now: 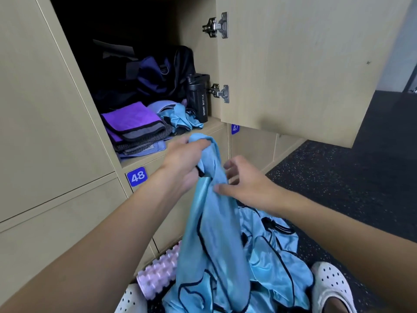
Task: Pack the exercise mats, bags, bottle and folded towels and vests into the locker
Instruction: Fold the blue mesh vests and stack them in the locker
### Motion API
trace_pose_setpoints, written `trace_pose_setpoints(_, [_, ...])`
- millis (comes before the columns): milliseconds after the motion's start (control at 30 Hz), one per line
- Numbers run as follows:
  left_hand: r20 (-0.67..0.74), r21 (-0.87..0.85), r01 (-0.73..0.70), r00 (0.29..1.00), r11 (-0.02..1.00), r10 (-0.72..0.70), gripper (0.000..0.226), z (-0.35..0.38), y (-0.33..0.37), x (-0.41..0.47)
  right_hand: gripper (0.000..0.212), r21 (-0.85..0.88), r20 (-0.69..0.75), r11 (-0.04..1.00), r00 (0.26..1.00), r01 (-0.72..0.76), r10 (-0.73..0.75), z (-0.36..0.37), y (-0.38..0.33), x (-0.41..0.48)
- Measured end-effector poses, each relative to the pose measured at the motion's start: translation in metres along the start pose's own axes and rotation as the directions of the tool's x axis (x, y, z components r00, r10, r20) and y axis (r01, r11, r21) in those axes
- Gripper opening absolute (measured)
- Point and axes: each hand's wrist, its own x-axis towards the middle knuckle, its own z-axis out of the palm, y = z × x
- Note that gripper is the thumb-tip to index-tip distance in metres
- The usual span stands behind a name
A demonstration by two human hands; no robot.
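Two hands: left hand (182,159) grips blue vest (209,213) high at centre frame; right hand (243,184), fingers spread, steadies it for folding.

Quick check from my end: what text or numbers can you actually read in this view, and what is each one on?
"SPORT BOTTLE": printed vertically in white on the black bottle standing at the right of the open locker.
"48": white digits on a blue number tag on the locker front below the open one.
"47", partly read: the blue tag to the right is cut off by the open door's lower edge.
No other text is legible.
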Motion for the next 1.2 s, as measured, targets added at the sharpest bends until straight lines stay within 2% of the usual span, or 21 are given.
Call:
trace_pose_setpoints(67, [-0.009, -0.060, 0.009, 1.000, 0.998, -0.009, 0.011, -0.006, 0.006, 0.003, 0.009, -0.076, -0.119, 0.996, 0.991, 0.052, -0.061, 0.005, 0.004, 0.005])
trace_pose_setpoints(200, [0.062, -0.119, 0.035, 0.998, 0.992, -0.027, 0.038, -0.021, 0.008, 0.003, 0.011, 0.040, -0.280, 0.992, 0.955, 0.117, -0.101, 0.000, -0.001, 0.013])
trace_pose_setpoints(267, [0.077, -0.059, 0.064, 0.995, 0.996, -0.059, 0.044, -0.023, 0.004, -0.003, 0.015, 0.173, -0.338, 0.983, 0.941, 0.069, -0.007, -0.007, -0.007, 0.018])
trace_pose_setpoints(367, [0.191, 0.054, 0.135, 0.971, 0.989, -0.143, 0.066, -0.024, 0.000, -0.011, 0.021, 0.397, -0.282, 0.917, 0.948, -0.023, 0.146, -0.015, -0.011, 0.024])
trace_pose_setpoints(467, [0.399, 0.270, 0.077, 0.898, 0.960, -0.184, 0.046, -0.024, -0.003, -0.017, 0.022, 0.476, -0.196, 0.878, 0.969, -0.039, 0.149, -0.019, -0.013, 0.023])
trace_pose_setpoints(533, [0.437, 0.400, -0.011, 0.881, 0.916, -0.180, 0.029, -0.024, -0.008, -0.018, 0.020, 0.458, -0.201, 0.888, 0.971, -0.027, 0.133, -0.021, -0.012, 0.024])
trace_pose_setpoints(633, [0.306, 0.354, -0.029, 0.948, 0.935, -0.087, 0.010, -0.020, -0.010, -0.012, 0.008, 0.379, -0.242, 0.925, 0.964, -0.013, 0.113, -0.023, -0.010, 0.022])
trace_pose_setpoints(667, [0.239, 0.308, -0.041, 0.970, 0.950, -0.036, 0.007, -0.020, -0.007, -0.008, 0.009, 0.355, -0.212, 0.934, 0.971, -0.031, 0.113, -0.023, -0.009, 0.019])
trace_pose_setpoints(733, [0.124, 0.235, -0.109, 0.989, 0.966, 0.081, 0.006, -0.022, 0.002, 0.000, 0.031, 0.338, -0.029, 0.933, 0.989, -0.124, 0.142, -0.024, -0.004, 0.014])
trace_pose_setpoints(767, [0.088, 0.213, -0.154, 0.987, 0.965, 0.138, 0.008, -0.024, 0.007, 0.003, 0.036, 0.293, 0.087, 0.940, 0.983, -0.178, 0.159, -0.025, -0.004, 0.010])
trace_pose_setpoints(833, [0.017, 0.191, -0.245, 0.969, 0.951, 0.247, 0.011, -0.029, 0.015, 0.008, 0.030, 0.097, 0.252, 0.973, 0.951, -0.209, 0.179, -0.026, -0.003, 0.004])
trace_pose_setpoints(867, [-0.033, 0.192, -0.289, 0.953, 0.938, 0.300, 0.010, -0.034, 0.018, 0.013, 0.028, -0.017, 0.277, 0.982, 0.943, -0.186, 0.183, -0.027, -0.002, 0.002])
trace_pose_setpoints(933, [-0.176, 0.251, -0.330, 0.909, 0.910, 0.378, 0.012, -0.047, 0.021, 0.026, 0.025, -0.178, 0.262, 0.975, 0.949, -0.130, 0.175, -0.030, 0.001, 0.001])
trace_pose_setpoints(1000, [-0.218, 0.484, -0.254, 0.891, 0.837, 0.397, 0.026, -0.063, 0.019, 0.037, 0.023, -0.179, 0.233, 0.976, 0.959, -0.122, 0.163, -0.034, 0.002, 0.001])
trace_pose_setpoints(1067, [-0.030, 0.753, -0.159, 0.961, 0.638, 0.275, 0.035, -0.071, 0.009, 0.031, 0.026, -0.072, 0.155, 0.990, 0.980, -0.118, 0.128, -0.035, 0.004, 0.003])
trace_pose_setpoints(1100, [0.112, 0.825, -0.189, 0.978, 0.532, 0.174, 0.038, -0.070, 0.003, 0.021, 0.027, 0.002, 0.110, 0.993, 0.987, -0.117, 0.116, -0.034, 0.004, 0.006])
trace_pose_setpoints(1133, [0.254, 0.844, -0.264, 0.963, 0.466, 0.087, 0.041, -0.065, -0.003, 0.009, 0.024, 0.076, 0.074, 0.990, 0.991, -0.116, 0.111, -0.032, 0.003, 0.008])
trace_pose_setpoints(1167, [0.384, 0.812, -0.349, 0.923, 0.467, 0.023, 0.045, -0.057, -0.009, -0.002, 0.022, 0.148, 0.049, 0.982, 0.993, -0.116, 0.110, -0.030, 0.000, 0.009])
trace_pose_setpoints(1200, [0.490, 0.749, -0.406, 0.871, 0.523, -0.026, 0.045, -0.048, -0.014, -0.011, 0.025, 0.208, 0.034, 0.970, 0.992, -0.122, 0.118, -0.029, -0.002, 0.011])
